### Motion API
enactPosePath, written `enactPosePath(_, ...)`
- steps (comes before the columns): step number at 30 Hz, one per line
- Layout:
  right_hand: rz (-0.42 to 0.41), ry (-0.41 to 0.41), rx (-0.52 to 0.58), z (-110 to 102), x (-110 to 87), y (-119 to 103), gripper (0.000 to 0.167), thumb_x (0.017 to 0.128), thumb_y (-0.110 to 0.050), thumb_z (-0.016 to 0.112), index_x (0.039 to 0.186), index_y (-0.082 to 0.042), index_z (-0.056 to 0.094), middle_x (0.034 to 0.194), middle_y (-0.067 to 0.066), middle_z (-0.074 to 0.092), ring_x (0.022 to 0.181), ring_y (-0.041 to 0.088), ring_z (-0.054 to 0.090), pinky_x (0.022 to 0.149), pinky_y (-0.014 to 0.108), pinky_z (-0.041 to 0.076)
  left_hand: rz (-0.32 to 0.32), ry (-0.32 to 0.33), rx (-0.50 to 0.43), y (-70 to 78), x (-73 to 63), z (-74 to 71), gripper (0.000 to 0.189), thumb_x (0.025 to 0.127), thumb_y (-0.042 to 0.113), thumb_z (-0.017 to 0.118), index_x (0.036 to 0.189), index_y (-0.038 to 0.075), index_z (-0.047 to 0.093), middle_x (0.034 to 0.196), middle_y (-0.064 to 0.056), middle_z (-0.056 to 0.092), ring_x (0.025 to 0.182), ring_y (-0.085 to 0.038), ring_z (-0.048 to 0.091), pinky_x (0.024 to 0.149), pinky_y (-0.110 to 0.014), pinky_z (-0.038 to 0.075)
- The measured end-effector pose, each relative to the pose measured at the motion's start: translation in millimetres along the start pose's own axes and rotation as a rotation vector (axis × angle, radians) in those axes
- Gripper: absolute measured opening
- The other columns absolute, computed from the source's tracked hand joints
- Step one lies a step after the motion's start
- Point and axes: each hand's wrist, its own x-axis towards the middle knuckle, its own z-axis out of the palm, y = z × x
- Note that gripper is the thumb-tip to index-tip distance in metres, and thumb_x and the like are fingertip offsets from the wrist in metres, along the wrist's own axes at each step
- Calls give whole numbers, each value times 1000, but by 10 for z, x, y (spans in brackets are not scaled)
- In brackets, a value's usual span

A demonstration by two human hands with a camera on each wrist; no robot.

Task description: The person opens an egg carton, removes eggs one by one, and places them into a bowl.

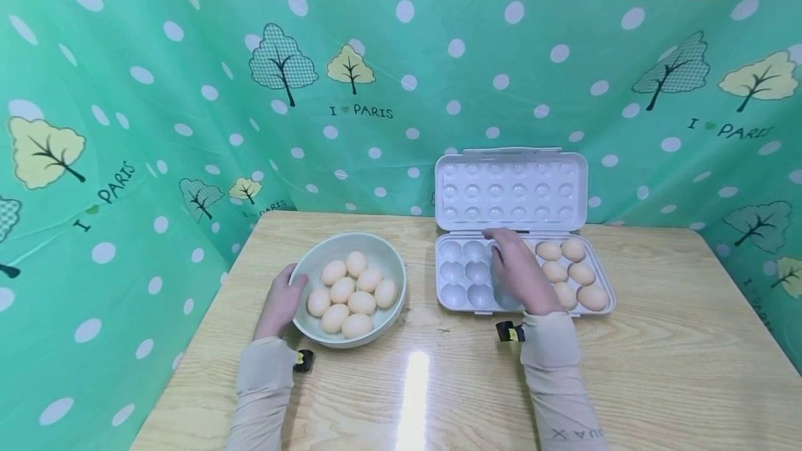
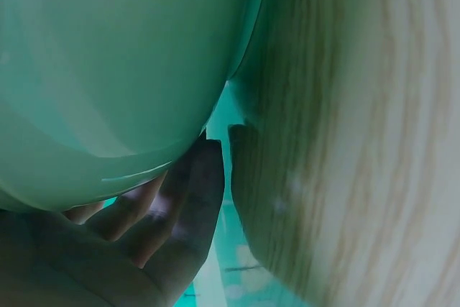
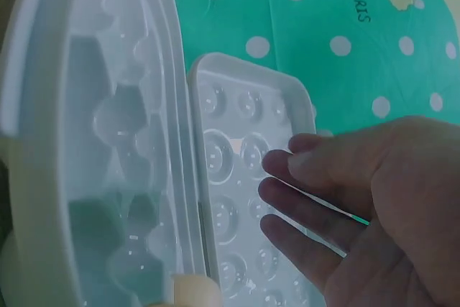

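A pale green bowl (image 1: 302,263) holding several cream-coloured eggs (image 1: 361,303) stands on the left part of the table. My left hand (image 1: 280,303) grips its left rim, thumb over the edge; in the left wrist view the other fingers lie along the outer wall. To the right sits a white plastic egg box (image 1: 452,273), its dimpled lid (image 1: 510,193) tilted up at the back. Brownish eggs (image 1: 581,274) fill hollows on its right side; the left hollows are bare. My right hand (image 1: 525,275) hovers over the middle of the box, fingers loosely bent, holding nothing, and hides some hollows.
The wooden table (image 1: 464,381) carries both containers. A green dotted cloth (image 1: 388,75) with printed trees hangs behind and at the sides, close to the raised lid. Each wrist wears a small black camera mount (image 1: 510,332).
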Motion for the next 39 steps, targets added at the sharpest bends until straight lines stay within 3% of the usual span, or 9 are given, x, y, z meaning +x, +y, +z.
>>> enactPosePath(7, 83, -29, 16, -104, -16, 105, 34, 100, 2, 45, 133, 3, 54, 133, 23, 56, 128, 41, 49, 107, 55, 44, 4, 2, 2, 4, 5, 3, 51, 104, 22, 35, 151, 1, 33, 153, -26, 37, 142, -43, 36, 116, -56, 34)
enactPosePath(22, 72, -36, -29, -194, -27, 279, 35, 96, -1, 57, 129, 10, 56, 131, 29, 54, 126, 46, 48, 107, 59, 42, -7, 3, 2, -8, 5, 10, 51, 105, 23, 36, 152, 3, 32, 154, -24, 37, 142, -42, 36, 116, -55, 34)
enactPosePath(30, 148, -72, -82, -205, 5, 357, 37, 95, -3, 57, 128, 14, 55, 129, 33, 53, 124, 49, 48, 107, 60, 41, 4, 0, -3, -12, 21, 14, 51, 105, 23, 36, 152, 3, 33, 155, -24, 36, 142, -41, 36, 116, -55, 33)
enactPosePath(39, 232, -119, -60, -172, 22, 429, 40, 97, -7, 56, 133, 11, 52, 138, 31, 48, 131, 48, 41, 112, 60, 36, -5, 0, -1, -2, -1, 12, 51, 105, 24, 36, 152, 4, 32, 155, -24, 36, 142, -41, 36, 116, -55, 33)
